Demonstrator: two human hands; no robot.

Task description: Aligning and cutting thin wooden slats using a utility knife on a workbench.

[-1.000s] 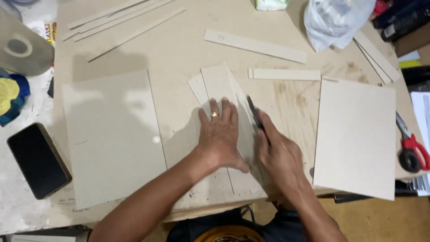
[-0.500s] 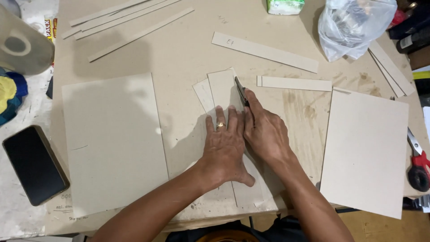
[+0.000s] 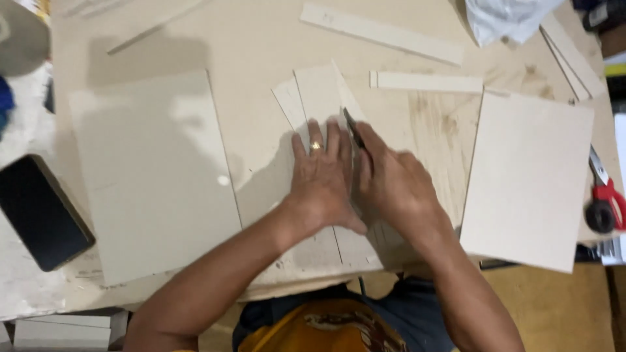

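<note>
Plywood bench (image 3: 261, 39) carries the work. My left hand (image 3: 323, 182) lies flat, fingers spread, pinning the grey card strip (image 3: 319, 94); just beside it my right hand (image 3: 391, 186) is closed on a dark knife (image 3: 354, 130), tip on the card. Best practice, I judge: firm pressure, fingers clear of the blade. Large card sheets (image 3: 153, 176) flank both hands; red scissors (image 3: 606, 199) lie far right, phone (image 3: 39, 212) far left.

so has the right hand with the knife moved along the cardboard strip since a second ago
Yes. The right hand with the knife has moved up the cardboard strip, away from the person, toward the loose strip.
</note>
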